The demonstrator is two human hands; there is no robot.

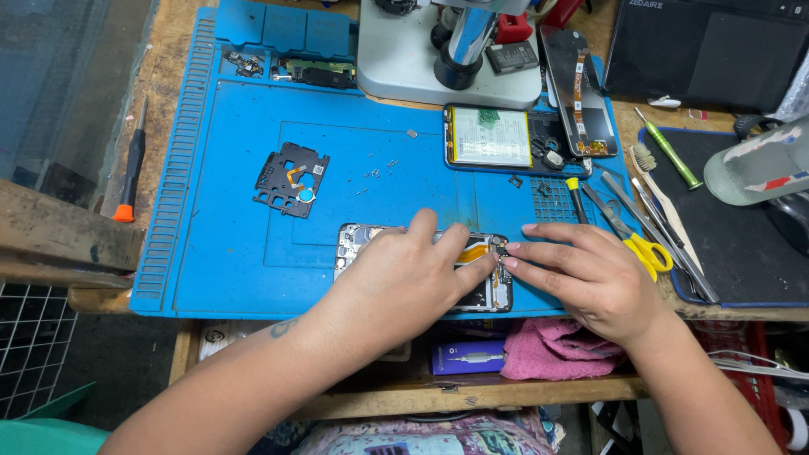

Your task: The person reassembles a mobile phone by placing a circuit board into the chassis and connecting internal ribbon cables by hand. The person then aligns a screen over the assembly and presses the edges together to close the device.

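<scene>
left hand (404,282) spread flat over an opened smartphone frame with exposed boards (493,291) on the blue silicone work mat (227,244), right hand (586,278) beside it, fingertips (511,262) pinching a small part at the frame's edge, yellow-handled scissors (645,248) near the right hand

a: where is there room to pass?

b: the bare middle of the blue silicone work mat (236,244), left of centre.

a: and what blocks?

b: the black plastic phone shield (291,179) upper left, the grey microscope base (404,67) at top, and the yellow-handled scissors (645,248) among tools at right.
</scene>
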